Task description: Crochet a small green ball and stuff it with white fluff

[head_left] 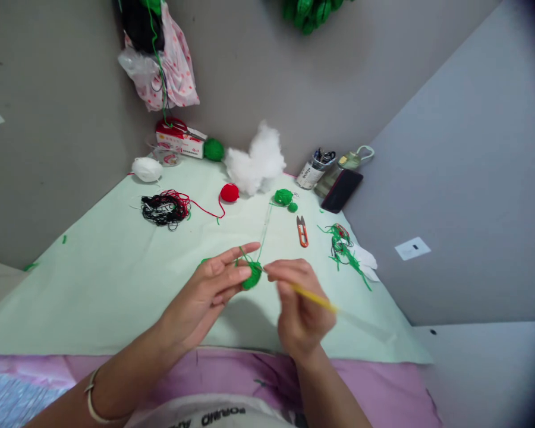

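Observation:
Between the fingers of my left hand (218, 285) is a small round green crochet piece (251, 277), pinched by thumb and fingers. Green yarn loops over the raised forefinger, and a strand (266, 229) runs up from there to a green yarn ball (283, 197) on the table. My right hand (304, 306) grips a yellow-handled crochet hook (314, 297), blurred along its handle. The hook's tip meets the upper right edge of the green piece; whether it sits inside a stitch I cannot tell.
On the pale green tablecloth (129, 297) lie orange thread snips (302, 233), a red yarn ball (229, 192), tangled black yarn (163, 209), white stuffing (256, 160) and green scraps (345, 249). A phone (342, 191) leans beside a pen cup (312, 170) at the back right.

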Demonstrator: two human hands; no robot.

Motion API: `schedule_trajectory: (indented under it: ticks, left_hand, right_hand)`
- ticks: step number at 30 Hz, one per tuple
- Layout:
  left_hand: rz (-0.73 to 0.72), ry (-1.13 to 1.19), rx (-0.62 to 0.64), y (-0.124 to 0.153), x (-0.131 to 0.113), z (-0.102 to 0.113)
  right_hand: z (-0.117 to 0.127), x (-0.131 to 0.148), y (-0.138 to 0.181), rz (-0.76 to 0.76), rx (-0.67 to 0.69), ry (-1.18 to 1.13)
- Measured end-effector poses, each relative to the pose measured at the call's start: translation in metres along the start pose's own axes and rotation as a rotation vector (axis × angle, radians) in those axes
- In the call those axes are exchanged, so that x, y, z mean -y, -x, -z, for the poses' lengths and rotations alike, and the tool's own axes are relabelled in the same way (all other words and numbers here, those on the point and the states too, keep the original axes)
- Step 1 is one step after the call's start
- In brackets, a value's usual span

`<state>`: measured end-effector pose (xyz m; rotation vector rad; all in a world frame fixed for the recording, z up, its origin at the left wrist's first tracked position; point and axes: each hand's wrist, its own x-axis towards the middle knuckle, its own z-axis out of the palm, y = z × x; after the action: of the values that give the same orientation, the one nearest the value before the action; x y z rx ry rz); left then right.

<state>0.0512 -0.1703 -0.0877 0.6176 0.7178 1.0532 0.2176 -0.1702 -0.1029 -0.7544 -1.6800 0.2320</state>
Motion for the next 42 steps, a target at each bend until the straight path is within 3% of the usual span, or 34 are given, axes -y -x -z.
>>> schedule_trajectory:
  ticks: [2, 4, 7, 10, 14, 17, 21, 24, 30, 35, 42]
  left_hand:
    - [-0.027, 0.007, 0.001, 0.0, -0.003, 0.002]
    - [-0.055, -0.031, 0.007, 0.001, -0.003, 0.001]
    - [-0.116, -0.096, -0.019, 0.003, 0.0, -0.002]
    - [-0.17, -0.091, -0.087, 0.003, 0.005, -0.004]
    - [-0.034, 0.079, -0.049, -0.002, 0.007, -0.003]
    - [0.068, 0.177, 0.011, -0.005, 0.005, 0.0]
    - [-0.058, 0.037, -0.022, -0.003, 0.004, 0.0]
    - [-0.15, -0.159, -0.005, 0.0, 0.007, 0.0]
    - [-0.167, -0.279, 0.048, 0.0, 0.006, 0.009]
    - [-0.185, -0.292, 0.042, -0.001, 0.001, 0.01]
    - [-0.229, -0.399, -0.011, 0.004, -0.002, 0.009]
  right_hand:
    - [0.001, 0.002, -0.006, -0.228, -0.073, -0.241]
    - [0.001, 0.003, -0.011, -0.342, -0.068, -0.386]
    - [-0.002, 0.004, -0.011, -0.342, 0.004, -0.37]
    - [-0.007, 0.005, -0.004, -0.219, 0.047, -0.17]
    - [-0.007, 0.003, 0.006, 0.029, 0.07, 0.134]
    - [-0.002, 0.002, 0.002, -0.12, 0.0, -0.056]
    - [0.0, 0.002, -0.006, -0.437, -0.068, -0.45]
    - [-0.002, 0.001, -0.006, -0.467, -0.009, -0.447]
    - [0.0, -0.003, -0.009, -0.66, -0.085, -0.619]
    - [0.003, -0.001, -0.016, -0.685, -0.069, -0.695]
    - [0.007, -0.001, -0.014, -0.566, -0.014, -0.541]
